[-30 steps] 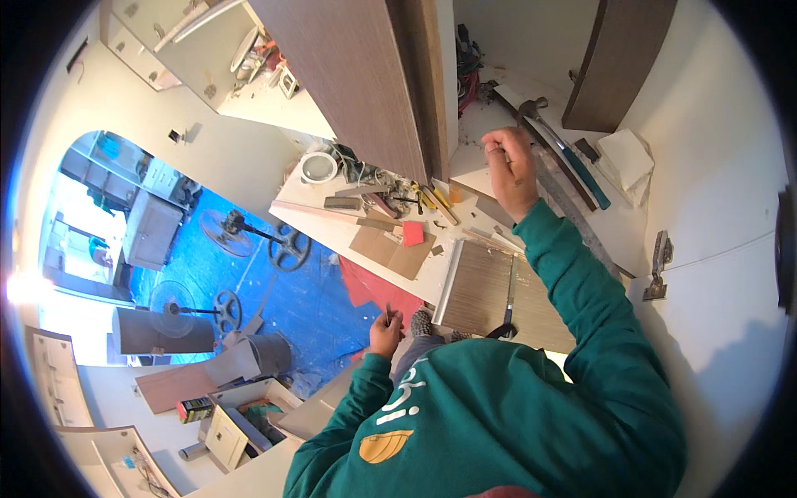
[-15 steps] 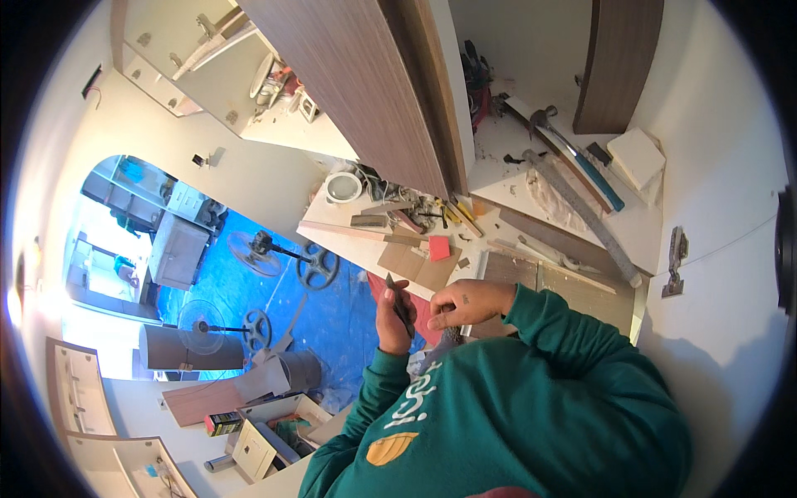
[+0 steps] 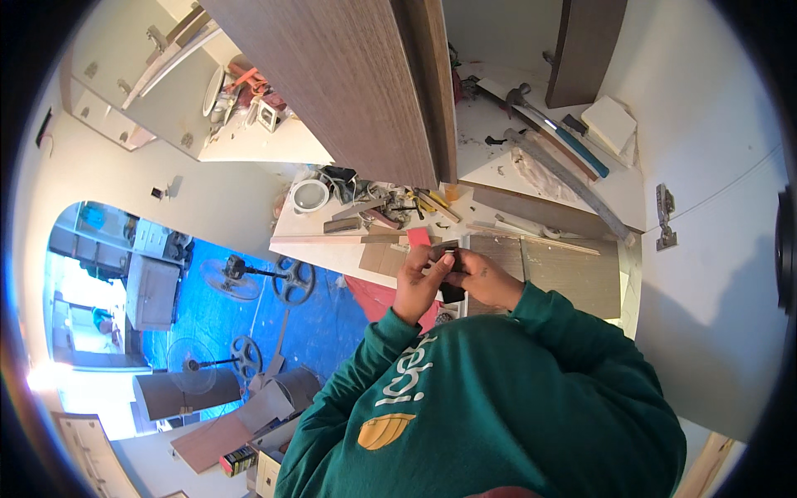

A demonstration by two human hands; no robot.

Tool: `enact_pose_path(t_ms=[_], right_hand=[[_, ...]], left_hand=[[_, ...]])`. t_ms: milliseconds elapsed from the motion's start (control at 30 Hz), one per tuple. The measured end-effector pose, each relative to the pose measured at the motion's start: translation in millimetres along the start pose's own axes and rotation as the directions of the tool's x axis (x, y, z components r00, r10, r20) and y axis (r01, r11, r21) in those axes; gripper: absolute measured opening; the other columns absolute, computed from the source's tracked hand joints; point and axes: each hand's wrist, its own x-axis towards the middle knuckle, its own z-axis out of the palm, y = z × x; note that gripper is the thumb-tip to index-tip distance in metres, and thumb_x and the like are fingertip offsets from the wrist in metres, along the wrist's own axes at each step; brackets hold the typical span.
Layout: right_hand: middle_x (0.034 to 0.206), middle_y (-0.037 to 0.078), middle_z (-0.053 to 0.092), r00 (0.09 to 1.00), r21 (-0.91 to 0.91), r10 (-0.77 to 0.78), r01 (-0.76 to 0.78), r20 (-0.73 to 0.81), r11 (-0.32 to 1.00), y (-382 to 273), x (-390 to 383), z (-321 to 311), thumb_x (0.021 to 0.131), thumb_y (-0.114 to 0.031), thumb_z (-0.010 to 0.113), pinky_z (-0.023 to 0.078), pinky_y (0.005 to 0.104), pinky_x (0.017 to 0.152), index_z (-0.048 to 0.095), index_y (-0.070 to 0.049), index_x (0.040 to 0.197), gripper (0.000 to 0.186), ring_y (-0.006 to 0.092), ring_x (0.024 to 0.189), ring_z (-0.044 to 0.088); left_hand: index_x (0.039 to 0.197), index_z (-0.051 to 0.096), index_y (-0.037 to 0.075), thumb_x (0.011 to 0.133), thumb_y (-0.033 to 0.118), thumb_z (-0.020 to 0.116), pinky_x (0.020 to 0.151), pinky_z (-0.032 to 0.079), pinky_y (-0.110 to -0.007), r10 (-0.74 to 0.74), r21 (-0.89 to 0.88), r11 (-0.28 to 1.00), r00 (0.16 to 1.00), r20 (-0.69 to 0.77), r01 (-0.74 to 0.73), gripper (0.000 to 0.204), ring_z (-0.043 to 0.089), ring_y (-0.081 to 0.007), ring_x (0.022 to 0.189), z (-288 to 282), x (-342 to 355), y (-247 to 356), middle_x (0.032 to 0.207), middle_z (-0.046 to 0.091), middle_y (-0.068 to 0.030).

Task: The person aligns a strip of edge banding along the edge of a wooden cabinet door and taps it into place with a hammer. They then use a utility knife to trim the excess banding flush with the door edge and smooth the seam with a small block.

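Observation:
My left hand and my right hand meet in front of my chest, over the near edge of the white worktop. Between them is a small, dark, flat piece, its kind unclear. Fingers of both hands are closed on it, with the left thumb laid across the front. Something black shows just beneath the fingers; whether it is part of the same piece cannot be told. A red block lies on cardboard just beyond my left hand.
Loose tools and offcuts clutter the worktop beside a round white fixture. A tall wood-grain panel rises ahead. At right, a hammer lies on a shelf. Fans stand on blue sheeting at left.
My left hand has risen to the right with the dark piece, and my right hand has closed on it too. The view has shifted, so the room sits further left.

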Motion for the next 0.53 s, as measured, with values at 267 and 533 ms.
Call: enact_pose_path(t_ms=[267, 533], right_hand=[[0.1, 0.017, 0.069, 0.942, -0.301, 0.067, -0.172, -0.33, 0.938, 19.9, -82.9, -45.2, 0.098, -0.012, 0.061, 0.051, 0.0394, 0.082, 0.057, 0.0, 0.12, 0.026, 0.0249, 0.089, 0.065], [0.121, 0.016, 0.068, 0.526, -0.148, 0.657, -0.828, -0.541, 0.541, 131.7, -227.9, -58.3, 0.096, -0.013, 0.061, 0.051, 0.0426, 0.096, 0.056, -0.007, 0.134, 0.039, 0.0295, 0.107, 0.068]], left_hand=[[0.129, 0.063, 0.006, 0.105, 0.04, 0.055, 0.09, 0.047, -0.033, -0.355, -0.566, 0.735, 0.923, 0.147, 0.373, 0.042, 0.06, -0.0162, 0.1, 28.2, 92.1, -40.5, 0.113, 0.067, -0.0026], [0.133, 0.054, 0.013, 0.106, 0.048, 0.048, 0.095, 0.046, -0.042, -0.297, -0.719, 0.613, 0.939, 0.175, 0.328, 0.045, 0.056, -0.0215, 0.109, 56.7, 117.9, -58.5, 0.128, 0.06, -0.0064]])
